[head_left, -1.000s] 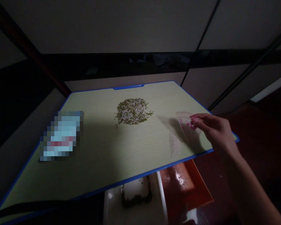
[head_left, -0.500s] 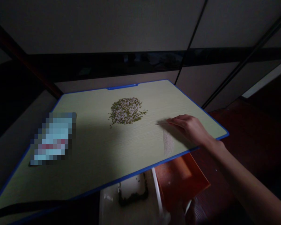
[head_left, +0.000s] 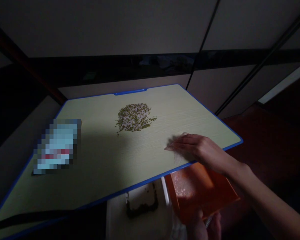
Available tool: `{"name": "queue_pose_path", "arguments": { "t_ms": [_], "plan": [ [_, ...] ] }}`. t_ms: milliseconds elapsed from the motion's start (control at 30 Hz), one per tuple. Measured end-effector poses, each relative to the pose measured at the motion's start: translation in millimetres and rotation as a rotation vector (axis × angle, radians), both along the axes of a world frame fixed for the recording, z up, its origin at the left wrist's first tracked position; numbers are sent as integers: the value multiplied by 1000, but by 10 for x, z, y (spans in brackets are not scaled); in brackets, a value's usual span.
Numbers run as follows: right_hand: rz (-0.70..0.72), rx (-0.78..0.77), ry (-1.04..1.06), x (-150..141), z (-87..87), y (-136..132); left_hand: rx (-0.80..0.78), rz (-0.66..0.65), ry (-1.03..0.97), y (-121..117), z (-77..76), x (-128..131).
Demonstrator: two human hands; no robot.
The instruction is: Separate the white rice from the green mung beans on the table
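Note:
My right hand [head_left: 196, 146] lies low over the table near its front edge, fingers together on a thin, see-through sheet [head_left: 170, 147] pressed to the surface. A faint patch of fine pale grains [head_left: 178, 157] shows beside it. Just under the edge, an orange dustpan [head_left: 202, 190] holds some pale grains. My left hand [head_left: 202, 225], partly cut off at the bottom of the view, grips the dustpan's near end. Farther back on the table [head_left: 97, 150] is a loose pile of small green beans mixed with pale grains [head_left: 135, 116].
A pale plastic bin [head_left: 115, 213] with dark bits inside stands below the front edge. A blurred-out packet [head_left: 57, 146] lies at the table's left. Cabinet panels [head_left: 115, 30] rise behind, and a dark strap [head_left: 27, 218] crosses the lower left corner.
My right hand has moved toward the front edge with the see-through sheet, over the pale grain patch, now smaller. The dustpan has shifted right, more pale grains show in it, and my left hand shows more.

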State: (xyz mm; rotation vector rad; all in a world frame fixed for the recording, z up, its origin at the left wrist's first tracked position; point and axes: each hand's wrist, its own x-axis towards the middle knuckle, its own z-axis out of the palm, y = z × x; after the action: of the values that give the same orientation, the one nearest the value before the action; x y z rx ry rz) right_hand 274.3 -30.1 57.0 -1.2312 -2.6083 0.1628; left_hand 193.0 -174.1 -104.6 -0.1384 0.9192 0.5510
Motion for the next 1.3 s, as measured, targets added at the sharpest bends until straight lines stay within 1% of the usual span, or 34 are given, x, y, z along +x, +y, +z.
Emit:
{"name": "queue_pose_path", "arguments": {
  "t_ms": [67, 167, 233, 300, 433, 700, 833, 1033, 1133, 1233, 1300],
  "plan": [
    [22, -32, 31, -3, 5, -21, -176, 60, 141, 55, 139, 43],
    [62, -59, 90, 10, 3, -41, -300, 126, 187, 113, 319, 50],
    [97, -61, 125, 28, -5, -52, -333, 162, 176, 134, 391, 26],
    [131, -45, 146, 49, -17, -64, -349, 187, 167, 155, 428, 2],
    [157, -12, 146, 85, -38, -99, -376, 170, 139, 211, 486, -19],
    [185, 72, 76, 163, -92, -155, -433, 162, 132, 295, 722, -71],
    [183, 100, 24, 203, -93, -178, -448, 158, 134, 349, 776, -76],
    [129, 134, -90, 235, 34, -155, -458, 187, 102, 347, 783, -87],
    [48, 139, -98, 238, 46, -71, -462, 194, 83, 335, 767, -100],
    [-46, 157, -143, 221, -8, 19, -468, 183, 62, 341, 753, -110],
    [-86, 147, -170, 202, -43, 47, -466, 180, 51, 349, 747, -108]
  ]
}}
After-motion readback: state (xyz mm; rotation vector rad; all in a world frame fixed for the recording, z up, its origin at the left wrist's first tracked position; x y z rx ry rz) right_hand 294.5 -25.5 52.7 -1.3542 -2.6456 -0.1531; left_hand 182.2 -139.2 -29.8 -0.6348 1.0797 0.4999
